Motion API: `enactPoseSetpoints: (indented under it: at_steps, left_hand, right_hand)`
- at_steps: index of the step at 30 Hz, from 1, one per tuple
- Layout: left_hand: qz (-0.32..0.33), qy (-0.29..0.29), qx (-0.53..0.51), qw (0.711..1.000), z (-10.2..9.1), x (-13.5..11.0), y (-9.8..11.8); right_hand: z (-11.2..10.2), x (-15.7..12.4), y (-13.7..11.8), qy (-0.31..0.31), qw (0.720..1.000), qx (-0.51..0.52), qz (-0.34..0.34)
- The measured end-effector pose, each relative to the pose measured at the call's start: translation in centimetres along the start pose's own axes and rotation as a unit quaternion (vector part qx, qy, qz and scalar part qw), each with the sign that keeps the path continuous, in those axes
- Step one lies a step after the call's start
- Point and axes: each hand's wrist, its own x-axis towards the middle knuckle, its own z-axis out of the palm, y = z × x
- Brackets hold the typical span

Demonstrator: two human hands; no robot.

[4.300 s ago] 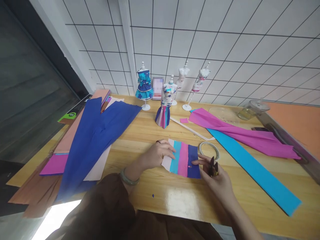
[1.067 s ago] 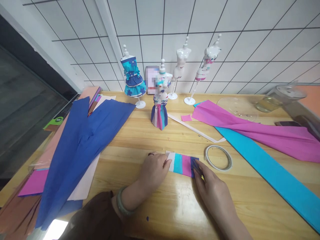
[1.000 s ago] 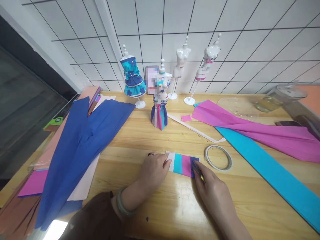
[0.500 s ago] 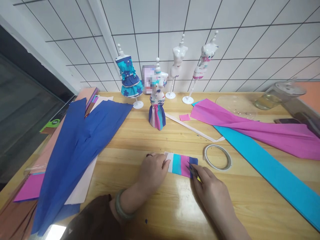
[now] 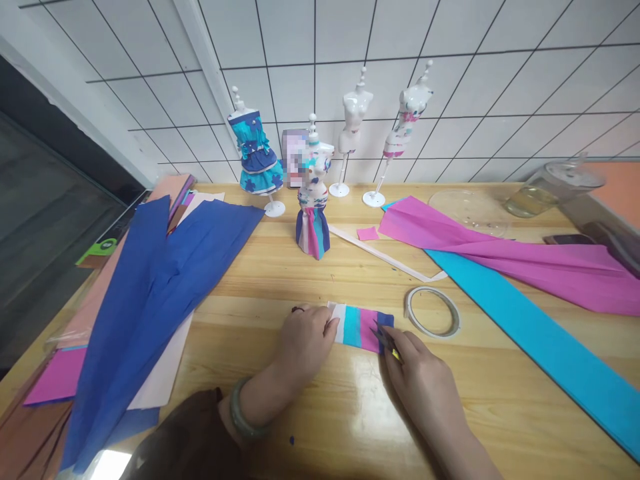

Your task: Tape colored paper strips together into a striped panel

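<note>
A small striped paper piece [image 5: 356, 327], white, cyan, pink and dark blue, lies flat on the wooden table [image 5: 320, 267]. My left hand [image 5: 306, 340] presses down on its white left end with curled fingers. My right hand [image 5: 420, 380] is closed round small scissors [image 5: 386, 339], whose tips rest on the dark blue right end of the piece. A thin tape ring [image 5: 433, 311] lies just right of the piece.
Several small dress forms stand at the back, one in a striped skirt [image 5: 313, 227], one in a blue dress [image 5: 255, 160]. Dark blue paper sheets [image 5: 160, 280] cover the left. Magenta paper [image 5: 500, 253] and a cyan strip [image 5: 540, 347] lie right, by a glass jar [image 5: 545, 190].
The striped piece looks shorter from top to bottom than four seconds ago. My right hand has come down onto its blue end with the scissors. The view has tilted slightly.
</note>
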Motion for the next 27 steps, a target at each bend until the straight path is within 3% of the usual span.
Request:
enactPoseSetpoints:
  at_steps: [12, 27]
  left_hand:
    - [-0.014, -0.004, -0.008, 1.000, 0.23, -0.07, -0.07]
    - [-0.078, -0.031, 0.016, 0.996, -0.17, 0.24, 0.23]
  right_hand:
    - [-0.23, -0.04, -0.26, -0.003, 1.000, 0.005, 0.009]
    - [0.00, -0.12, -0.22, 0.003, 1.000, -0.004, 0.010]
